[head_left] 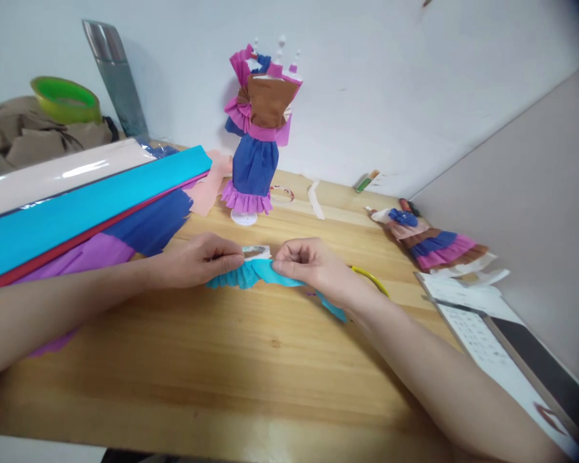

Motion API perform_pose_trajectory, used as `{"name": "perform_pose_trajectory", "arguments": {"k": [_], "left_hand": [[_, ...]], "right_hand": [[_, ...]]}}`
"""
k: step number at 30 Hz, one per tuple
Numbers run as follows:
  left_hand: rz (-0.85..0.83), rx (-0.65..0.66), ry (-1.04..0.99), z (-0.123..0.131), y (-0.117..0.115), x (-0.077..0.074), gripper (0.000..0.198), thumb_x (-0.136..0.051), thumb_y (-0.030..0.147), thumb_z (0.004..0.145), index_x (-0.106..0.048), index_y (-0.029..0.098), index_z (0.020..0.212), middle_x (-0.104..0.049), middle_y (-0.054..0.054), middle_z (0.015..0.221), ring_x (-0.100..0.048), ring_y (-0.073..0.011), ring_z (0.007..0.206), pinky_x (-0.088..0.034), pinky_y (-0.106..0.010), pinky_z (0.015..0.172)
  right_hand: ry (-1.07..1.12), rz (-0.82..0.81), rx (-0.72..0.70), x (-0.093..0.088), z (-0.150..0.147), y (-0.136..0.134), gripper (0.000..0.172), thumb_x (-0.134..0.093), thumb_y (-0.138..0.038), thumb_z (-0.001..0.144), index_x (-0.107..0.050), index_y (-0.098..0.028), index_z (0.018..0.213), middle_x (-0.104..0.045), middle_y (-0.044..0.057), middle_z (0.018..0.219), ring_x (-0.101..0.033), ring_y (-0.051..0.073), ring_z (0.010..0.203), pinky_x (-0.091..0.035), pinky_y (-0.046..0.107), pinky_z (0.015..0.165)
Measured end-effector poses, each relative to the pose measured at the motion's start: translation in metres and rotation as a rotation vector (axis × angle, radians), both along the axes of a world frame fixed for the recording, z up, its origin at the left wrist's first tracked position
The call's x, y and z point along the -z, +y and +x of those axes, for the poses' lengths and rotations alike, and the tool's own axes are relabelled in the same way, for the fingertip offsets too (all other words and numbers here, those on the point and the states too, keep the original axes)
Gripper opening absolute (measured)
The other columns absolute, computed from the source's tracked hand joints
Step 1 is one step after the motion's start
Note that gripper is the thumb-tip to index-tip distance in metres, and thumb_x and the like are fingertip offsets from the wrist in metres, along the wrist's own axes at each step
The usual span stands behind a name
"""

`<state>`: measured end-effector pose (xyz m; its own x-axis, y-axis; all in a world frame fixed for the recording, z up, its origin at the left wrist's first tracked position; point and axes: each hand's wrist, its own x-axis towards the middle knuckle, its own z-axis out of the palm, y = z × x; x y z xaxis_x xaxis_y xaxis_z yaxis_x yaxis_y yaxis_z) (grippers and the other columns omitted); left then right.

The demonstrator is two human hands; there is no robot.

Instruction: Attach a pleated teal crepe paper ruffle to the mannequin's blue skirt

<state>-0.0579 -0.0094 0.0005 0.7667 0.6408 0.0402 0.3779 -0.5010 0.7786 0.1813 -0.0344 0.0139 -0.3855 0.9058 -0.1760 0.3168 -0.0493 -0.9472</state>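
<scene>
Head view: our left hand and right hand both pinch a gathered turquoise crepe strip over the wooden table, fingers closed tight on its top edge. Strip spans between the hands, tail trailing under our right wrist; paper-dress mannequin stands behind.

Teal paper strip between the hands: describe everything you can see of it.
The teal paper strip looks like crepe paper, gathered into fine pleats at its left part and smoother toward the right. It lies low over the wooden table, running left to right, its right end trailing out under the wrist. The left hand and right hand each pinch its top edge.
</scene>
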Motion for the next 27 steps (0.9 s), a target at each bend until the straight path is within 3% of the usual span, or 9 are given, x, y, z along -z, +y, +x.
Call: {"name": "perform_pose_trajectory", "arguments": {"k": [10, 18, 27], "left_hand": [[0.182, 0.028, 0.022, 0.0, 0.0, -0.001, 0.041, -0.042, 0.04, 0.1, -0.055, 0.015, 0.07, -0.049, 0.002, 0.06, -0.046, -0.0096, 0.057, -0.031, -0.021, 0.053], [0.235, 0.039, 0.014, -0.001, -0.003, -0.001, 0.043, -0.042, 0.039, 0.102, -0.056, 0.015, 0.069, -0.056, 0.0, 0.065, -0.05, -0.01, 0.059, -0.034, -0.021, 0.056], [0.405, 0.075, -0.031, 0.002, -0.007, 0.001, 0.039, -0.044, 0.028, 0.103, -0.058, 0.015, 0.068, -0.053, 0.0, 0.064, -0.05, -0.0114, 0.061, -0.035, -0.023, 0.058]], "right_hand": [[0.006, 0.067, -0.056, -0.004, 0.0, -0.004, 0.02, -0.073, -0.029, 0.065, -0.056, -0.019, 0.064, -0.051, -0.006, 0.058, -0.041, 0.008, 0.053, -0.036, 0.024, 0.054], [-0.043, 0.148, -0.049, -0.003, -0.007, -0.012, 0.015, -0.068, -0.024, 0.068, -0.055, -0.019, 0.063, -0.051, -0.005, 0.058, -0.042, 0.008, 0.055, -0.036, 0.024, 0.054], [-0.204, 0.222, 0.009, -0.006, -0.007, -0.015, 0.012, -0.068, -0.026, 0.073, -0.062, -0.017, 0.066, -0.056, -0.003, 0.059, -0.045, 0.01, 0.055, -0.034, 0.023, 0.051]]}}
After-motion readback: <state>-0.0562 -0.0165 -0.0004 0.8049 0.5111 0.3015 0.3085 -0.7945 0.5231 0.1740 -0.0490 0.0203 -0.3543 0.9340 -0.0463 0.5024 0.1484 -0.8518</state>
